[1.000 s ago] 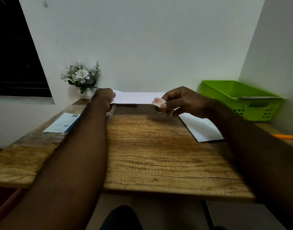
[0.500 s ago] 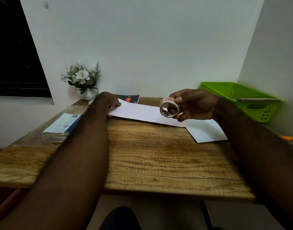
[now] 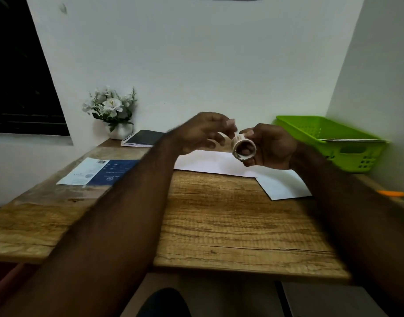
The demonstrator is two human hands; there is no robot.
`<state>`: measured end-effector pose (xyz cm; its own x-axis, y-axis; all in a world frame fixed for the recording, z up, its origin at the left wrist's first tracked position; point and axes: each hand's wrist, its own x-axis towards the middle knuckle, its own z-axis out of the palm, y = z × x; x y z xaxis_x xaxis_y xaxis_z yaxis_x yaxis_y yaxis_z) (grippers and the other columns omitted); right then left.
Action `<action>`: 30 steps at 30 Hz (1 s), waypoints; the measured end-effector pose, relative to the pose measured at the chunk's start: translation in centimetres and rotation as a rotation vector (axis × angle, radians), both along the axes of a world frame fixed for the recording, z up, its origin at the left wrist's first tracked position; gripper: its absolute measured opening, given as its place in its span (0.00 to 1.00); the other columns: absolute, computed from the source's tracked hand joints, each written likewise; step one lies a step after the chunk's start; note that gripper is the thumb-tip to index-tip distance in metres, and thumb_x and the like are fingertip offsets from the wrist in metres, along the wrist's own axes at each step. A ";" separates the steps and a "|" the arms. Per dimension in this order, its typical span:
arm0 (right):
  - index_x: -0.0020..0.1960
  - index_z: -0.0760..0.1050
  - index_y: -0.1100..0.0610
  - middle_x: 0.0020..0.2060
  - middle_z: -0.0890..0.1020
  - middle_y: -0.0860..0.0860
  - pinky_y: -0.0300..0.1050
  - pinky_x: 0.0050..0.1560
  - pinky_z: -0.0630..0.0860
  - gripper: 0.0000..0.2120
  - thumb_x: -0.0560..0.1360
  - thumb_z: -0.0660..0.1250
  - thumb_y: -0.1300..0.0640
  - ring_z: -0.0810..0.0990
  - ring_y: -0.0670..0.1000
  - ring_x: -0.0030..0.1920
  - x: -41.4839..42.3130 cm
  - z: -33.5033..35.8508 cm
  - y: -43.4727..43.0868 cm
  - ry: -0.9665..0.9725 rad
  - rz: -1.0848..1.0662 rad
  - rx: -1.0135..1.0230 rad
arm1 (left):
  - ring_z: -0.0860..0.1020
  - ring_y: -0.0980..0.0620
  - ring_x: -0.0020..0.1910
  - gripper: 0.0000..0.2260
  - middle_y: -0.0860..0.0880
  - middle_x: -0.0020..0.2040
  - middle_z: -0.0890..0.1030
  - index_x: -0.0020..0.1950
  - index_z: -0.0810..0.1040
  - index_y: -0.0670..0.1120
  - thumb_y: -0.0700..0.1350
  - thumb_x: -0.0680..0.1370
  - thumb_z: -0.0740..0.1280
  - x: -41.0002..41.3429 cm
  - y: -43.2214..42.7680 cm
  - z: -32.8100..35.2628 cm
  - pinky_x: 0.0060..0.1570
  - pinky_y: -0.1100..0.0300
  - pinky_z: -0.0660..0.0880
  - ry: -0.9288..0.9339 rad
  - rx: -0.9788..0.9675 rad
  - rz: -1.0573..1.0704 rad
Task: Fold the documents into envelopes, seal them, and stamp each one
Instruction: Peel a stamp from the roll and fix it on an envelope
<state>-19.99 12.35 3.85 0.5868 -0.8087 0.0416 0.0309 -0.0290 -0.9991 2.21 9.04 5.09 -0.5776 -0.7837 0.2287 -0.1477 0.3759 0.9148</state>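
At the table's [image 3: 230, 225] left lay a blue-and-white leaflet [image 3: 98, 171], with flowers [image 3: 110, 106] and a notebook [image 3: 143, 138] behind it, all apart from the work.

The left hand [image 3: 201, 131] hung in the air just beside the roll [image 3: 244, 148], its thumb and forefinger reaching for the roll's top edge. Blur hid whether they had pinched a tape end, so that grip could not be told. The right hand [image 3: 271, 147] gripped the roll, fingers curled round it and its open core turned toward the camera.

Below both hands a long white piece, likely the envelope [image 3: 207, 162], lay flat on the table, touched by neither hand. A second sheet [image 3: 283, 185] lay to its right, its upper corner seemingly tucked under it. A green basket [image 3: 329, 136] and an orange pen [image 3: 392, 193] sat far right.

The step in hand looked like freeing a strip to seal the envelope. To do it well, the person would hold the roll steady, find the loose end with a fingernail, and peel slowly so that the tape neither split nor stuck to itself. A short strip would do, kept taut between the hands, then laid across the flap.
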 end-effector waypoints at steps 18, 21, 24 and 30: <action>0.42 0.83 0.59 0.42 0.83 0.59 0.47 0.44 0.82 0.08 0.71 0.65 0.59 0.83 0.54 0.44 -0.2 -1.3 -0.9 0.164 -0.153 -0.225 | 0.77 0.51 0.44 0.08 0.49 0.45 0.82 0.49 0.81 0.46 0.35 0.74 0.73 0.8 -0.4 -1.4 0.41 0.57 0.72 -0.031 0.042 -0.035; 0.43 0.84 0.57 0.45 0.82 0.62 0.48 0.46 0.81 0.08 0.71 0.65 0.59 0.83 0.54 0.45 -0.1 -1.3 -0.8 0.167 -0.152 -0.214 | 0.78 0.52 0.43 0.10 0.49 0.45 0.82 0.49 0.80 0.46 0.33 0.73 0.73 0.7 -0.3 -1.5 0.41 0.57 0.72 -0.043 0.062 -0.060; 0.50 0.82 0.60 0.50 0.82 0.67 0.52 0.51 0.81 0.08 0.74 0.66 0.59 0.82 0.58 0.51 -0.1 -1.3 -0.8 0.174 -0.152 -0.219 | 0.79 0.52 0.41 0.12 0.47 0.44 0.82 0.51 0.80 0.45 0.30 0.73 0.72 0.5 -0.2 -1.4 0.39 0.58 0.72 -0.046 0.063 -0.071; 0.57 0.79 0.62 0.52 0.85 0.61 0.53 0.53 0.82 0.11 0.77 0.71 0.59 0.85 0.57 0.53 0.3 -1.2 -0.3 0.231 -0.253 -0.260 | 0.81 0.48 0.43 0.13 0.43 0.44 0.83 0.53 0.80 0.42 0.29 0.71 0.73 0.5 -0.4 -1.9 0.40 0.58 0.77 -0.023 0.044 -0.021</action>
<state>-19.66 12.01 2.69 0.3893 -0.9082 0.1535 -0.2335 -0.2586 -0.9373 2.73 8.63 3.19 -0.5984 -0.7804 0.1814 -0.1611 0.3390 0.9269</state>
